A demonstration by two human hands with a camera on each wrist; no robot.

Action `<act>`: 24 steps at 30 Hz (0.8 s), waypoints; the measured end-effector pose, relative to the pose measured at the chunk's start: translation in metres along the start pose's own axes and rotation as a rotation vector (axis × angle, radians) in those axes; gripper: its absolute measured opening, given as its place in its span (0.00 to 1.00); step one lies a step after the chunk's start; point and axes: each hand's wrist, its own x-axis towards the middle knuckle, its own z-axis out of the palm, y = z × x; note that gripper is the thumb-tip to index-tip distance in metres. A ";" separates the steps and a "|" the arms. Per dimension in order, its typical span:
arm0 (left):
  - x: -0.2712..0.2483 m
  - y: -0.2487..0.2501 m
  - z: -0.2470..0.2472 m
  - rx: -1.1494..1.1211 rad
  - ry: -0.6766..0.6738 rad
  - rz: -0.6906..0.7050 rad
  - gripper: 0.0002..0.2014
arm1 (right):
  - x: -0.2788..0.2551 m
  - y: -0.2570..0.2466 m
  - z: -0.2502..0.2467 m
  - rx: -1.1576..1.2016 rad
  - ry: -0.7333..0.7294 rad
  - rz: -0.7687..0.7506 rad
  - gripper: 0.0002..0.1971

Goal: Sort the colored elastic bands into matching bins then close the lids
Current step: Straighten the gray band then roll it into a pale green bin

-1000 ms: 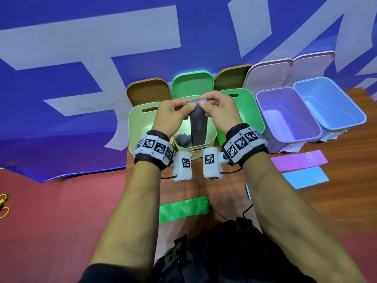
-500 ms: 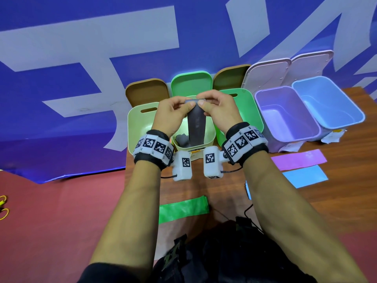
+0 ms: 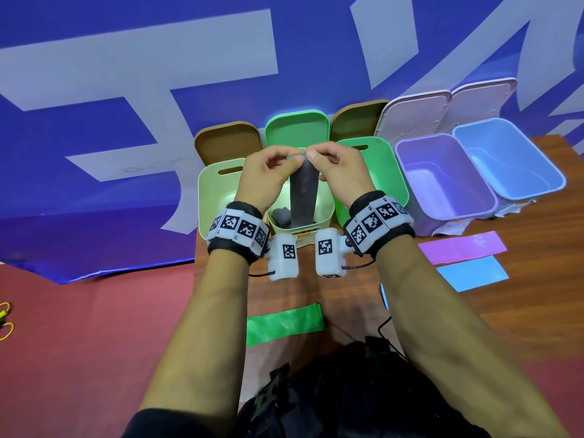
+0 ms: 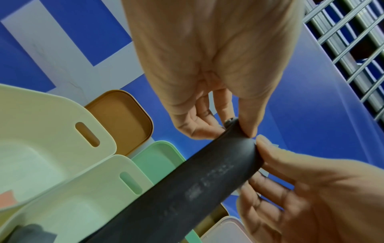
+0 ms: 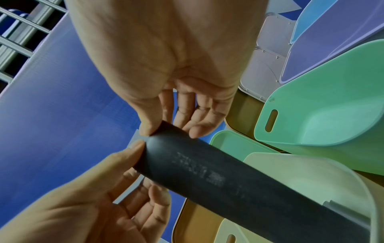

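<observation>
A dark grey elastic band (image 3: 303, 197) hangs upright from both hands into the pale yellow-green middle bin (image 3: 328, 210). My left hand (image 3: 292, 158) pinches the band's top edge from the left. My right hand (image 3: 311, 154) pinches the same edge from the right, close beside it. In the left wrist view the left hand (image 4: 239, 129) nips the band (image 4: 187, 189) between thumb and fingertips. In the right wrist view the right hand (image 5: 166, 131) does likewise on the band (image 5: 228, 180). More grey band material (image 3: 281, 216) lies crumpled in that bin.
A pale green bin (image 3: 208, 197) stands to the left, with green (image 3: 392, 172), purple (image 3: 442, 184) and blue (image 3: 512, 159) bins to the right. All lids stand open behind. Green (image 3: 284, 325), purple (image 3: 461, 248) and blue (image 3: 472, 273) bands lie on the wooden table.
The two hands have drawn a little closer together, narrowing the band's top edge. The band still hangs over the middle bin.
</observation>
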 end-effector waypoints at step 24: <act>0.001 -0.005 0.000 -0.028 -0.001 -0.049 0.10 | 0.000 0.000 0.001 0.057 0.006 -0.025 0.06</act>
